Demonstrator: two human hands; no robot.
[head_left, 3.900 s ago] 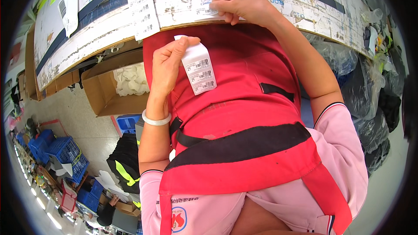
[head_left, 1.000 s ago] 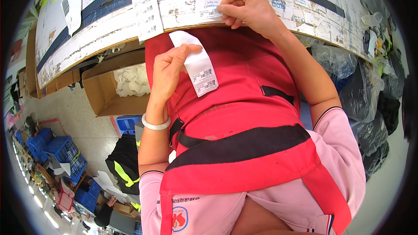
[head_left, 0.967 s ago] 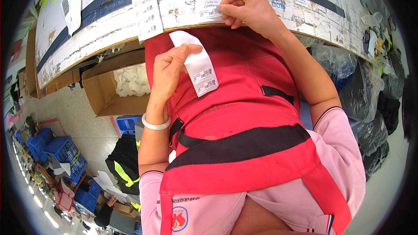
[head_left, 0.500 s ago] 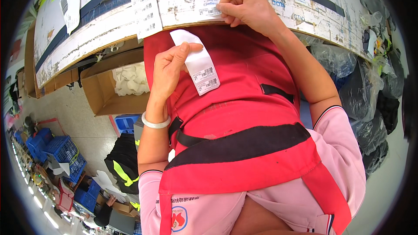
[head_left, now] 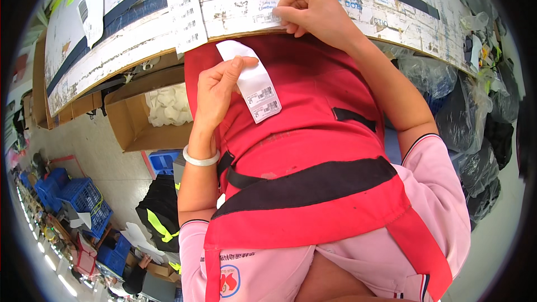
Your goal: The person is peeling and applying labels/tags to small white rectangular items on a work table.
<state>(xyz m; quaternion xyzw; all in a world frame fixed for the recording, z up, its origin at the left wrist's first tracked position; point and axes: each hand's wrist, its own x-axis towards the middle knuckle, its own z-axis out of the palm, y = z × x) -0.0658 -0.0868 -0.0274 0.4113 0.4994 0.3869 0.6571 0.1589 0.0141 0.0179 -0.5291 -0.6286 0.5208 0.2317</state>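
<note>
My left hand (head_left: 219,86) is closed on a strip of white barcode labels (head_left: 260,96), the thumb pressed across it. The strip hangs in front of my red apron (head_left: 313,100), its printed end lowest. My right hand (head_left: 320,17) is at the near edge of the worn, white-covered table (head_left: 235,14), thumb and fingers pinched together. Whatever may be between those fingertips is too small to make out. To the left of my right hand, a longer sheet of barcode labels (head_left: 186,14) lies on the table and overhangs its edge.
Another white label strip (head_left: 92,14) lies at the table's left. Below the table edge stands an open cardboard box (head_left: 131,128) with crumpled white paper in it. Blue crates (head_left: 84,196) stand on the floor at left. Clear and dark plastic bags (head_left: 458,117) crowd the right side.
My right hand has shifted slightly left and down along the table edge, fingers still pinched. A white sliver under its fingertips no longer shows. My left hand keeps its hold on the label strip.
</note>
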